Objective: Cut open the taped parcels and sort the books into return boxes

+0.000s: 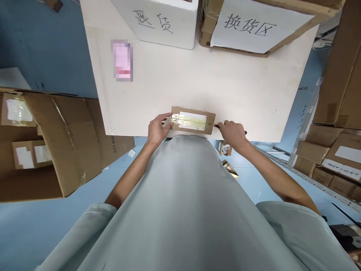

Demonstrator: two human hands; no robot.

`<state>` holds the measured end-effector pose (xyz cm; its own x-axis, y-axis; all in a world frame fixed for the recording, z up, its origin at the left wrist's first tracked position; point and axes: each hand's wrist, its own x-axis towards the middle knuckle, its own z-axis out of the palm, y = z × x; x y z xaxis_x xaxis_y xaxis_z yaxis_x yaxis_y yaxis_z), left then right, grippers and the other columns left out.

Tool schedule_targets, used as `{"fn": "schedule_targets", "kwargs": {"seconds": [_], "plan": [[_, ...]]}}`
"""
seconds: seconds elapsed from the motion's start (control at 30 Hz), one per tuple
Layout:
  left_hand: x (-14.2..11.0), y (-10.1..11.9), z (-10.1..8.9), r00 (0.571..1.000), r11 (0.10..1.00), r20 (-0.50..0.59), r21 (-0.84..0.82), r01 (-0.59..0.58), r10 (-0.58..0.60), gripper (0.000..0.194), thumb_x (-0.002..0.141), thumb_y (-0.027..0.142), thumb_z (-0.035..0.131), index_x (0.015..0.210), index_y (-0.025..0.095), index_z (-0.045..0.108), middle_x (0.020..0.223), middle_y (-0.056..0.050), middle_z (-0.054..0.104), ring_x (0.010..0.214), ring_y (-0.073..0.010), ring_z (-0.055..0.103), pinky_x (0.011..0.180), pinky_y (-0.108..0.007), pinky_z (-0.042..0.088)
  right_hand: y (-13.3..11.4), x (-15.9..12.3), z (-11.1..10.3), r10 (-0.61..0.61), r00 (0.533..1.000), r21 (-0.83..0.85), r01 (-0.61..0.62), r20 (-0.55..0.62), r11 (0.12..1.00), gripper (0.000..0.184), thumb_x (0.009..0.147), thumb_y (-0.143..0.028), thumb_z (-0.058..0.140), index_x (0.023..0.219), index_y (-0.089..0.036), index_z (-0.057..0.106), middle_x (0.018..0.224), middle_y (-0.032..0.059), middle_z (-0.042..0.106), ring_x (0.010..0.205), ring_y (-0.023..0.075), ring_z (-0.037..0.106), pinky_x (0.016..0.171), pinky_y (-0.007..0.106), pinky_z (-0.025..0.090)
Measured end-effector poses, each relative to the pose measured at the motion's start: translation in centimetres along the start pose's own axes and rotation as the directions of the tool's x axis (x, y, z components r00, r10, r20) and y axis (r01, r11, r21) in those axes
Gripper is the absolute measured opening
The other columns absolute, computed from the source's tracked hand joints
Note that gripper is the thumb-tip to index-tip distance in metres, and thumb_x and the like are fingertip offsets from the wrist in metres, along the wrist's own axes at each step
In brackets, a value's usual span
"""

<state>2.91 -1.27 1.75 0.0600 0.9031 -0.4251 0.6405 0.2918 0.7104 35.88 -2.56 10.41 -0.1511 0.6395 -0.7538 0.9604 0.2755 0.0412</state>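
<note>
A small brown cardboard box (194, 121) lies at the near edge of the white table (197, 82), sealed with shiny clear tape and bearing a white label. My left hand (158, 130) grips the box's left end, fingers curled over the taped top. My right hand (232, 133) is closed around a thin tool with a red and black tip (217, 126), which touches the box's right end at the tape seam. My grey shirt hides the table edge below the box.
A white foam box (166, 22) with handwriting and a cardboard box with a paper sign (248, 26) stand at the table's back. A pink phone (123, 60) lies left. Large open cartons (47, 143) sit on the floor left; stacked cartons (335, 150) stand right.
</note>
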Motion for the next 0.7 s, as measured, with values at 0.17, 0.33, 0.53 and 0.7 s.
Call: {"fn": "schedule_targets", "kwargs": {"seconds": [0.17,0.33,0.53,0.7], "plan": [[-0.1,1.0,0.6,1.0,0.998,-0.014,0.065,0.005,-0.004,0.046,0.096,0.028,0.073,0.141,0.03,0.08,0.146,-0.005,0.079,0.126,-0.0316,0.077,0.11,-0.05,0.064,3.1,-0.6,2.8,-0.028,0.998,0.054,0.031,-0.052,0.998,0.041,0.12,-0.021,0.038,0.141,-0.018,0.072,0.122,0.019,0.078,0.108,0.0297,0.072,0.073,0.034,0.037],[-0.2,1.7,1.1,0.999,0.993,-0.027,0.111,0.03,-0.027,0.048,0.096,0.027,0.071,0.143,0.03,0.078,0.147,-0.007,0.077,0.127,-0.0316,0.076,0.108,-0.049,0.065,5.4,0.2,5.7,-0.069,0.987,0.144,0.089,-0.143,0.986,0.044,0.123,-0.031,0.036,0.144,-0.023,0.073,0.122,0.0155,0.08,0.11,0.0282,0.072,0.069,0.033,0.033],[0.0,2.1,1.1,0.999,0.983,-0.04,0.181,0.03,-0.023,0.048,0.096,0.023,0.069,0.143,0.028,0.078,0.148,-0.008,0.074,0.129,-0.0308,0.073,0.108,-0.047,0.064,6.1,4.0,11.5,-0.105,0.946,0.36,0.217,-0.306,0.907,0.044,0.124,-0.037,0.037,0.143,-0.022,0.072,0.131,0.0111,0.083,0.109,0.0245,0.075,0.073,0.032,0.042],[0.2,2.7,1.3,0.997,0.952,-0.061,0.304,-0.03,0.051,0.048,0.096,0.02,0.066,0.143,0.026,0.077,0.154,-0.012,0.069,0.145,-0.0371,0.063,0.123,-0.056,0.055,4.5,6.2,13.7,-0.064,0.927,0.519,0.263,-0.369,0.813,0.044,0.124,-0.034,0.035,0.145,-0.018,0.07,0.14,0.0128,0.081,0.125,0.0242,0.074,0.093,0.031,0.053]]}}
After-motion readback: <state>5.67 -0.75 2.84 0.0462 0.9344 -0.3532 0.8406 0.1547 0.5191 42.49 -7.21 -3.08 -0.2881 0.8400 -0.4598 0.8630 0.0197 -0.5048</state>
